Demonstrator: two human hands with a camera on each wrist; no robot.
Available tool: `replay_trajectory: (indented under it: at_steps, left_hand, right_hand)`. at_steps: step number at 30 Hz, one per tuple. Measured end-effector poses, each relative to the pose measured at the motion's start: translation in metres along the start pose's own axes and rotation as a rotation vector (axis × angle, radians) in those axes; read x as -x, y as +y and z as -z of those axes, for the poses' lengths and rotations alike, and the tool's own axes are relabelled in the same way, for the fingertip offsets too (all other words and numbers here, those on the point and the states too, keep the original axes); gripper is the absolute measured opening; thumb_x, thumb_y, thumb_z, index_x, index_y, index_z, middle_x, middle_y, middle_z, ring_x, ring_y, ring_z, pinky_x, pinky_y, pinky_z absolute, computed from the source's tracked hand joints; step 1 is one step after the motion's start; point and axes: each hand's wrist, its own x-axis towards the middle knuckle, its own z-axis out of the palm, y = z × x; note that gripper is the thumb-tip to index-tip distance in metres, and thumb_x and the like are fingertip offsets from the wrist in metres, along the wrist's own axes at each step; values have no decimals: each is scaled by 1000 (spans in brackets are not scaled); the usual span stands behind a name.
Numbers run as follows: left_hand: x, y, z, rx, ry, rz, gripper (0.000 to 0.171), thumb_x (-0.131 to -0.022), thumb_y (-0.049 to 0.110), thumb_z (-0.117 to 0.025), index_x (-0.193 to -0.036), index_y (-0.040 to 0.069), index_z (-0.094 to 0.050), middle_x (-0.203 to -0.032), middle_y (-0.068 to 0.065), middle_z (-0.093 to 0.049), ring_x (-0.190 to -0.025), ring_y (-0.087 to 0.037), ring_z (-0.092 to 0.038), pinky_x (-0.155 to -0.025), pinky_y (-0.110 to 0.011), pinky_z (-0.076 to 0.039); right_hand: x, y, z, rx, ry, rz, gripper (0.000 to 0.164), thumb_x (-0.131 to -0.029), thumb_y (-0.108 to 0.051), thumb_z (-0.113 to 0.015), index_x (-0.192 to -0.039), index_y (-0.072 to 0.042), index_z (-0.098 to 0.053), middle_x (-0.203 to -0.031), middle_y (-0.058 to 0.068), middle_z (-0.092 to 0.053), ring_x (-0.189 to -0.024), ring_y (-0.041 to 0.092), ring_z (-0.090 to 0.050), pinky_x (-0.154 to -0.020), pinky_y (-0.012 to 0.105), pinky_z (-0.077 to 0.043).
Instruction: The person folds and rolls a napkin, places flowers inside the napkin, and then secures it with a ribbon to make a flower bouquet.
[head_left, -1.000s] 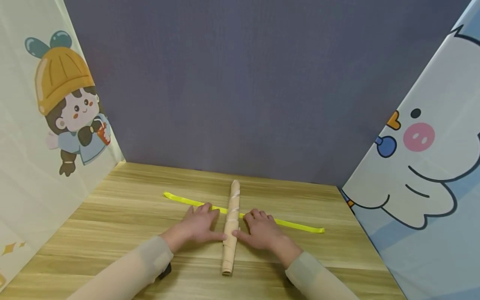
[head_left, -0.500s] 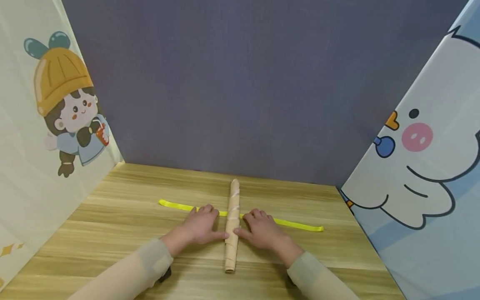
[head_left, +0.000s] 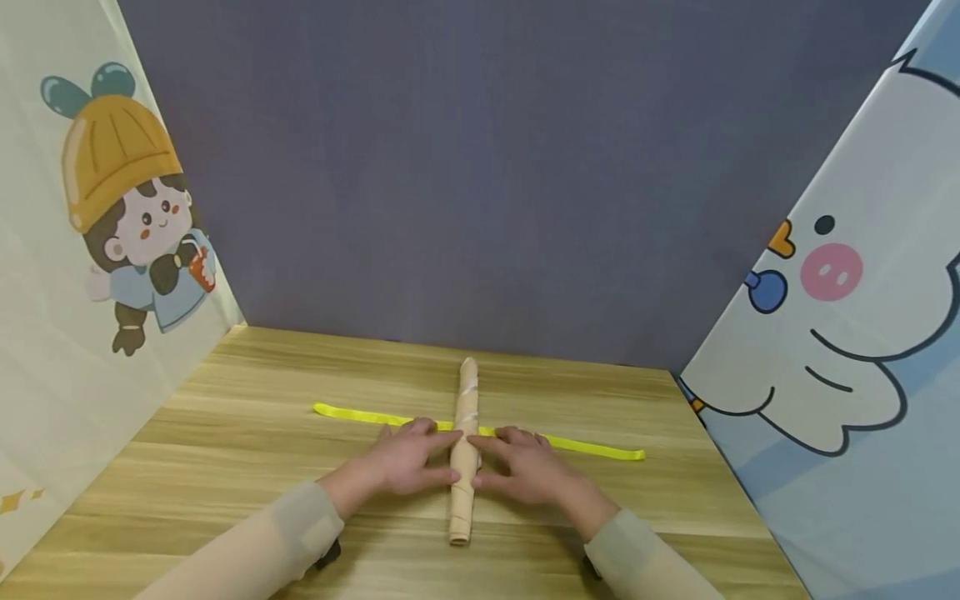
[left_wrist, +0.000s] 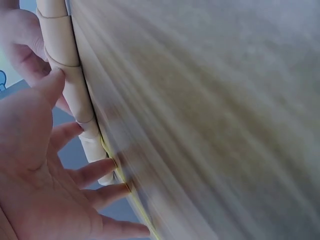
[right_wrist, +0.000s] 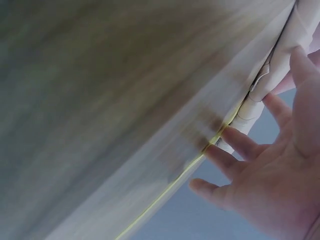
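Observation:
A long beige roll (head_left: 463, 496), wound in a spiral with seams along it, lies pointing away from me on the table. Crossing under it is a flat yellow ribbon (head_left: 592, 448) that stretches out to both sides. My left hand (head_left: 408, 458) touches the roll's left side with thumb and index fingertips. From the right, my right hand (head_left: 528, 468) does the same with its own thumb and index finger. In the left wrist view, the other fingers (left_wrist: 95, 172) spread toward the ribbon at the tabletop. The right wrist view shows the fingertips (right_wrist: 210, 150) close by the ribbon.
The wood-grain table (head_left: 247, 467) ends at a dark grey-blue back panel (head_left: 450, 183). A pale panel (head_left: 45, 358) with a cartoon child stands on the left, and one with a white cartoon bird (head_left: 862, 350) on the right.
Both index fingers have come onto the roll beside the thumbs. The ribbon's left end has shifted left and toward me. The roll's near end has moved slightly right.

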Motion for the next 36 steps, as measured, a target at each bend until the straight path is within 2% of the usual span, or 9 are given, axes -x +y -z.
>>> replay_trajectory:
  at_steps: [6, 12, 17, 21, 28, 31, 36]
  left_hand:
    - [0, 4, -1, -41, 31, 15, 71, -102, 67, -66, -162, 31, -56, -158, -20, -56, -149, -45, -51, -114, -91, -28]
    - [-1, 4, -2, -71, 56, -4, 69, -102, 66, -68, -160, 30, -59, -147, -16, -63, -139, -42, -59, -115, -89, -30]
    - [-1, 5, -2, -95, 60, -2, 70, -102, 66, -67, -160, 28, -59, -149, -18, -63, -138, -45, -60, -113, -92, -29]
    - [1, 10, -1, -149, 59, 17, 70, -103, 68, -63, -161, 29, -57, -147, -17, -64, -139, -45, -61, -108, -92, -33]
    - [3, 13, -1, -238, 68, 22, 69, -104, 69, -60, -161, 30, -57, -147, -17, -64, -139, -49, -62, -109, -90, -36]
    - [4, 12, -2, -221, 77, 17, 68, -104, 68, -61, -160, 29, -59, -149, -17, -64, -141, -48, -60, -110, -90, -34]
    - [6, 9, -5, -134, 76, 2, 67, -106, 65, -61, -161, 26, -56, -150, -17, -64, -144, -46, -57, -111, -91, -31]
  right_hand:
    - [-2, 0, -2, 30, 24, 5, 67, -106, -67, -61, -166, -42, -47, -155, 11, -56, -145, 35, -53, -123, 69, -34]
    - [-4, 0, -3, 66, 40, 18, 66, -105, -65, -63, -165, -41, -49, -140, 4, -61, -131, 27, -58, -118, 64, -39]
    - [-2, -1, -5, 114, 49, 17, 67, -106, -68, -59, -166, -41, -47, -140, 4, -63, -131, 28, -60, -118, 65, -40]
    - [0, -4, -6, 130, 47, -1, 67, -107, -69, -56, -167, -41, -46, -143, 6, -63, -134, 31, -61, -118, 68, -42]
    - [3, -12, -3, 163, 61, 5, 66, -108, -64, -59, -166, -34, -49, -142, 10, -66, -131, 35, -66, -115, 65, -49]
    - [4, -14, -2, 166, 69, 16, 65, -108, -61, -60, -165, -32, -51, -144, 12, -66, -131, 36, -67, -114, 62, -51]
    - [7, -14, -2, 143, 50, 16, 68, -109, -62, -58, -168, -30, -46, -154, 15, -62, -139, 40, -63, -118, 63, -48]
